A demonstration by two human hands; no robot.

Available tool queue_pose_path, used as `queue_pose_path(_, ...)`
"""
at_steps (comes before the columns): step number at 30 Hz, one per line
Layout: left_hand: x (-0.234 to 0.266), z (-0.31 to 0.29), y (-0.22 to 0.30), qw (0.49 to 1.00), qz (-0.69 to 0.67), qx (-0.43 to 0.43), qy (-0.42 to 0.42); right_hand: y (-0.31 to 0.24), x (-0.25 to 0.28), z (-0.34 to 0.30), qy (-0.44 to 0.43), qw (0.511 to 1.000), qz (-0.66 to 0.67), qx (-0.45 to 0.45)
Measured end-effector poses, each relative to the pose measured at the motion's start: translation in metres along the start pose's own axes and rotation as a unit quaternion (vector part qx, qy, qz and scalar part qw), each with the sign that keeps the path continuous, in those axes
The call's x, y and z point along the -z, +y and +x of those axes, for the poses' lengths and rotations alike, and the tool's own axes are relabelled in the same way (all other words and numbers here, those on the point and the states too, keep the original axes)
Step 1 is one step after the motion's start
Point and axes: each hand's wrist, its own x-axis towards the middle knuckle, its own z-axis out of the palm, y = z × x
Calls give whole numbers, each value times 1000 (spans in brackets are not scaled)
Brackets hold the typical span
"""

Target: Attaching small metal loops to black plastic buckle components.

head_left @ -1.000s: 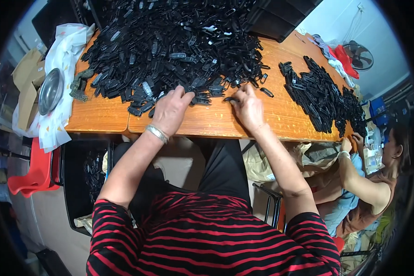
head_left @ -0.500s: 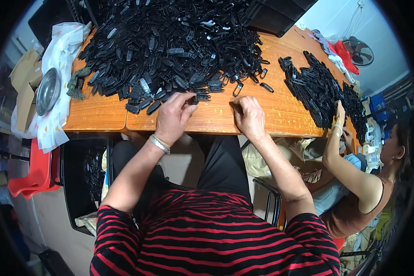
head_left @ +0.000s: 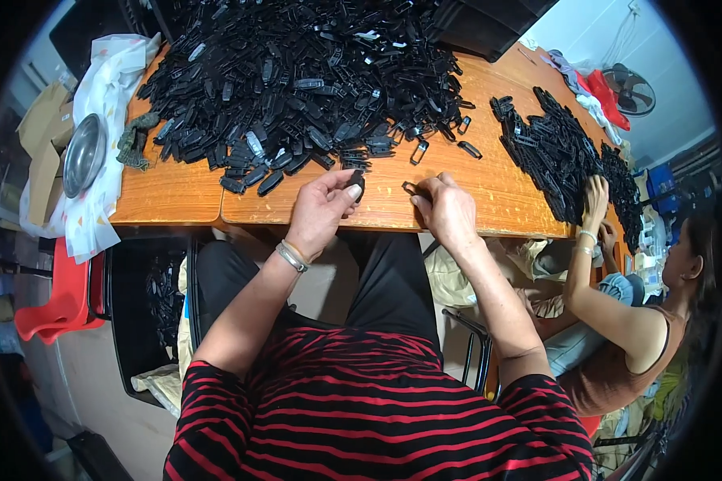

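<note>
My left hand [head_left: 319,210] pinches a black oblong plastic piece [head_left: 358,185] between thumb and fingers, just above the table's near edge. A short way to the right, the fingers of my right hand [head_left: 451,215] close on a small black plastic frame [head_left: 410,188], whose open loop sticks out toward the left. The two parts are apart. Beyond my hands spreads a large heap of black plastic parts [head_left: 241,96], some solid and some frame-like. A loose frame piece [head_left: 419,151] and a dark oblong part [head_left: 470,150] lie on the wood past my right hand.
The wooden table [head_left: 297,210] runs across in front of me. At its left lie a metal bowl [head_left: 85,156] and white sheeting [head_left: 112,68]. A co-worker [head_left: 634,321] at the right handles a second black pile [head_left: 549,152]. A black bin [head_left: 148,321] stands below left.
My left hand has drawn back from the heap's edge toward the right, with the oblong piece now showing. My right hand has shifted slightly right and nearer, its frame now in view.
</note>
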Motion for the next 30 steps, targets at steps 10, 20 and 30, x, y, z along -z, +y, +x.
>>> queue_pose_path(10,-4,-7,-2,996,-83,1,-6,-63,-5,0,50,955,290,38)
queue_pose_path(20,-2,-14,-5,993,-120,-19,7,-71,-14,-7,26,936,350,33)
queue_pose_path(30,0,-15,-5,994,-106,-10,-15,-66,-23,-7,77,924,372,39)
